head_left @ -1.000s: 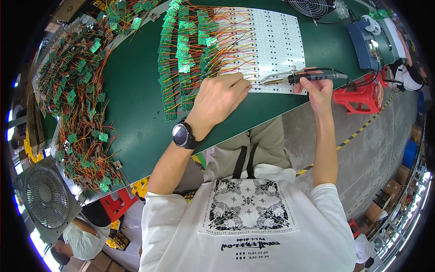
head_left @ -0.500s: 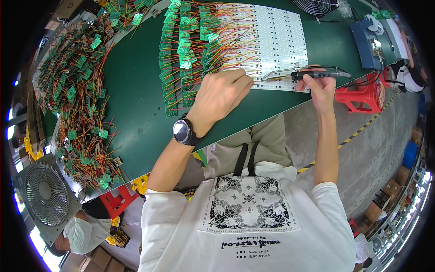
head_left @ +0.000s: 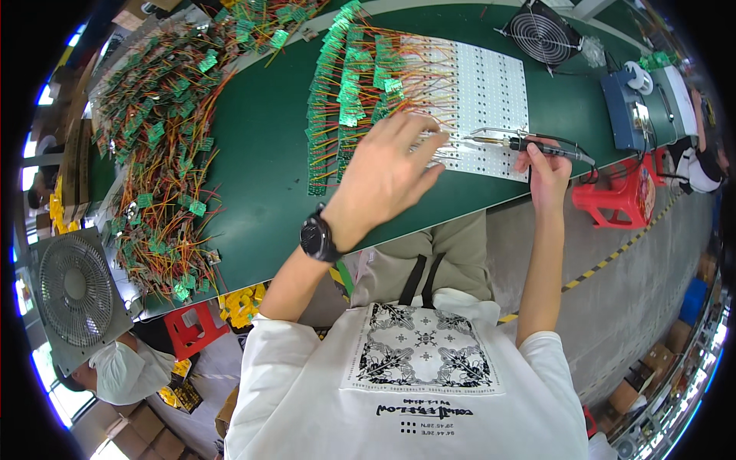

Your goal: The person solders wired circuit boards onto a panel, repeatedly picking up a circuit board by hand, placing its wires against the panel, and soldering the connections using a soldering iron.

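Observation:
My right hand [head_left: 549, 172] grips a black-handled soldering iron [head_left: 537, 145]; a thin curved tube runs along it and its tip points left. That tip lies over a white perforated LED panel [head_left: 498, 100], close to my left hand [head_left: 387, 165]. The left thumb and fingers are apart above the panel's near left part, with a gap between them and wires beneath. Red and yellow wires [head_left: 429, 84] run from the panel to rows of small green circuit boards [head_left: 326, 115] on its left. My left hand covers the near ends of some rows.
A large heap of wired green boards [head_left: 157, 153] fills the table's left side. A black fan [head_left: 543, 38] and a blue soldering unit [head_left: 625, 111] stand at the right. Red stools [head_left: 613, 201] and a standing fan [head_left: 77, 299] are beside the green table [head_left: 253, 192]. A person sits at lower left.
My left hand's pinched fingers have spread apart and shifted from the iron's tip. The right hand still holds the soldering iron. The whole view has shifted, with the table lower and further right.

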`<control>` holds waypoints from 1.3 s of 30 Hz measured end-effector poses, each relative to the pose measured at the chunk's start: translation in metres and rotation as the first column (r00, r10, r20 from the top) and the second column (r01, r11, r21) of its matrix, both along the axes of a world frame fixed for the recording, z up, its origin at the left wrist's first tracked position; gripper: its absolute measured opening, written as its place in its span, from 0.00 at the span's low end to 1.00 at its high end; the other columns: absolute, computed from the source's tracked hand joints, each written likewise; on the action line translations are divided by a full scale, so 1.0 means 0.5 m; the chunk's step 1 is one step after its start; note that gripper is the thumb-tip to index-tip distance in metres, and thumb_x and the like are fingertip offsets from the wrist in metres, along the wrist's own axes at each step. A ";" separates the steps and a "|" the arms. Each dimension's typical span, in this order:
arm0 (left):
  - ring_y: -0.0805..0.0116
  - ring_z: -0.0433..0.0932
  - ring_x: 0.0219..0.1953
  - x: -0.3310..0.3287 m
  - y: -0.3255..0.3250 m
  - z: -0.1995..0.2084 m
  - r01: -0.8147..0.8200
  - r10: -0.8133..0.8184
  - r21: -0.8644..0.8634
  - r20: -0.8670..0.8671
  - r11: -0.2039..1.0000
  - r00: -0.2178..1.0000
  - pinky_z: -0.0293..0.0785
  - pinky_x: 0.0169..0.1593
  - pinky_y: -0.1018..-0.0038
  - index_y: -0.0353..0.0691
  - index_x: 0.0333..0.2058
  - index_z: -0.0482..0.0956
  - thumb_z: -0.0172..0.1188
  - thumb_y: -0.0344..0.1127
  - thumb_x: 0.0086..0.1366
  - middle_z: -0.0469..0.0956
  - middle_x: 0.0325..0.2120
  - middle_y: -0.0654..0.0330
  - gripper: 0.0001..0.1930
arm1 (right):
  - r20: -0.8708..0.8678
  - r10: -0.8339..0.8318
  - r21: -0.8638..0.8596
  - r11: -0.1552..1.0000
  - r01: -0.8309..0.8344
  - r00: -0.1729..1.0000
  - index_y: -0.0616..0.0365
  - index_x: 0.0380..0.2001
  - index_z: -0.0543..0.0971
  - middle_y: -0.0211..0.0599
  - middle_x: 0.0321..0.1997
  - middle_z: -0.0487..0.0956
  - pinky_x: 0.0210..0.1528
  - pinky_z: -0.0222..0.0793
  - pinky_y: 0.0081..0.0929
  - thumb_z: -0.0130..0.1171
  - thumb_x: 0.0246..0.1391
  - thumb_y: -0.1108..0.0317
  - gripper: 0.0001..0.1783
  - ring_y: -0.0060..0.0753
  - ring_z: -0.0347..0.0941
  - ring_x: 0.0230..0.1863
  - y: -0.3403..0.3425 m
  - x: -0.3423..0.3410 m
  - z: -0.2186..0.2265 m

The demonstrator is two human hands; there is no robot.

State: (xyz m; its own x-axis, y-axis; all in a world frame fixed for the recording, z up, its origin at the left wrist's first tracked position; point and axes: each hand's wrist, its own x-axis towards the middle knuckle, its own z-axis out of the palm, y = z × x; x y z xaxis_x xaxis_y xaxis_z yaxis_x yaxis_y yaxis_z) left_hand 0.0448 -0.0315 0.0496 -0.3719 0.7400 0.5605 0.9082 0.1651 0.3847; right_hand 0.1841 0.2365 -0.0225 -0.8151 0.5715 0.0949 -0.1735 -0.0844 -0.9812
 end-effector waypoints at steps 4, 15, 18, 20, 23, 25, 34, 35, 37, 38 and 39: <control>0.54 0.76 0.46 0.115 -0.018 -0.005 0.132 -0.120 -0.048 0.199 0.990 0.973 0.74 0.48 0.61 0.37 0.41 0.78 0.66 0.34 0.54 0.76 0.43 0.52 0.16 | -0.006 -0.078 -0.092 0.993 0.077 0.997 0.71 0.42 0.77 0.41 0.26 0.80 0.27 0.69 0.22 0.62 0.55 0.77 0.11 0.29 0.75 0.22 -0.019 -0.014 0.000; 0.49 0.63 0.64 0.218 0.086 -0.097 -0.086 0.102 -0.098 0.175 0.991 0.979 0.56 0.68 0.56 0.29 0.57 0.69 0.57 0.51 0.64 0.66 0.60 0.42 0.32 | -0.081 -0.134 -0.098 0.987 0.125 0.988 0.70 0.46 0.76 0.38 0.28 0.79 0.29 0.68 0.21 0.59 0.59 0.73 0.13 0.25 0.74 0.25 -0.003 -0.010 -0.010; 0.51 0.70 0.58 0.199 0.051 -0.069 -0.027 0.023 0.023 0.169 0.999 0.985 0.65 0.62 0.58 0.33 0.52 0.74 0.60 0.44 0.62 0.73 0.53 0.46 0.24 | -0.097 -0.114 -0.101 0.989 0.104 0.989 0.69 0.45 0.77 0.37 0.28 0.79 0.29 0.67 0.21 0.59 0.59 0.73 0.13 0.24 0.74 0.26 -0.004 -0.007 -0.013; 0.52 0.75 0.51 0.187 -0.007 -0.050 -0.088 0.074 0.056 0.207 0.995 0.975 0.71 0.55 0.60 0.36 0.47 0.76 0.62 0.39 0.60 0.76 0.47 0.49 0.19 | -0.100 -0.120 -0.096 0.989 0.110 0.988 0.68 0.45 0.77 0.36 0.28 0.79 0.30 0.67 0.20 0.58 0.60 0.72 0.13 0.24 0.74 0.26 -0.005 -0.002 -0.011; 0.55 0.80 0.31 0.148 -0.151 -0.025 -0.388 0.355 0.102 0.246 0.916 0.902 0.77 0.37 0.65 0.39 0.34 0.78 0.63 0.27 0.53 0.80 0.30 0.57 0.08 | -0.108 -0.113 -0.118 0.988 0.101 0.988 0.68 0.46 0.77 0.36 0.28 0.79 0.30 0.66 0.20 0.59 0.60 0.71 0.13 0.23 0.74 0.26 -0.009 -0.006 -0.008; 0.59 0.79 0.28 0.098 -0.265 -0.015 -0.666 0.643 0.051 0.218 0.744 0.734 0.76 0.34 0.68 0.38 0.33 0.78 0.61 0.25 0.53 0.79 0.27 0.57 0.08 | -0.121 -0.112 -0.124 0.988 0.097 0.986 0.68 0.46 0.78 0.36 0.28 0.79 0.30 0.66 0.20 0.59 0.60 0.71 0.13 0.23 0.74 0.26 -0.017 -0.006 0.000; 0.57 0.73 0.43 -0.054 -0.598 -0.038 -0.901 0.870 -0.133 -0.235 0.412 0.433 0.66 0.48 0.61 0.41 0.42 0.77 0.65 0.34 0.58 0.79 0.36 0.59 0.13 | -0.117 -0.100 -0.103 0.991 0.089 0.988 0.68 0.45 0.78 0.35 0.27 0.79 0.29 0.66 0.20 0.60 0.59 0.71 0.13 0.24 0.74 0.24 -0.007 -0.003 0.003; 0.57 0.73 0.44 -0.057 -0.600 -0.032 -0.889 0.861 -0.170 -0.225 0.426 0.455 0.66 0.49 0.61 0.41 0.42 0.77 0.65 0.34 0.57 0.79 0.36 0.60 0.14 | -0.117 -0.095 -0.101 0.991 0.084 0.989 0.68 0.44 0.78 0.35 0.27 0.79 0.29 0.66 0.20 0.60 0.59 0.71 0.13 0.24 0.74 0.24 -0.008 -0.003 0.003; 0.58 0.73 0.43 -0.062 -0.600 -0.019 -0.876 0.855 -0.184 -0.201 0.446 0.478 0.64 0.51 0.60 0.42 0.44 0.77 0.67 0.34 0.55 0.80 0.35 0.61 0.16 | -0.122 -0.096 -0.100 0.991 0.084 0.988 0.68 0.44 0.78 0.35 0.27 0.79 0.28 0.66 0.20 0.60 0.59 0.71 0.12 0.24 0.74 0.24 -0.009 -0.004 0.002; 0.59 0.74 0.43 -0.063 -0.596 -0.012 -0.860 0.851 -0.238 -0.174 0.452 0.495 0.64 0.51 0.61 0.43 0.44 0.77 0.67 0.35 0.55 0.80 0.35 0.62 0.17 | -0.125 -0.090 -0.104 0.992 0.077 0.988 0.68 0.43 0.78 0.35 0.27 0.79 0.28 0.66 0.20 0.60 0.59 0.71 0.12 0.24 0.74 0.24 -0.009 -0.004 0.000; 0.59 0.74 0.43 -0.064 -0.593 -0.011 -0.841 0.848 -0.291 -0.145 0.457 0.511 0.64 0.51 0.61 0.44 0.44 0.77 0.68 0.35 0.54 0.80 0.34 0.62 0.18 | -0.127 -0.084 -0.108 0.992 0.071 0.988 0.68 0.43 0.78 0.35 0.27 0.79 0.28 0.65 0.21 0.60 0.59 0.71 0.12 0.24 0.74 0.24 -0.008 -0.003 0.000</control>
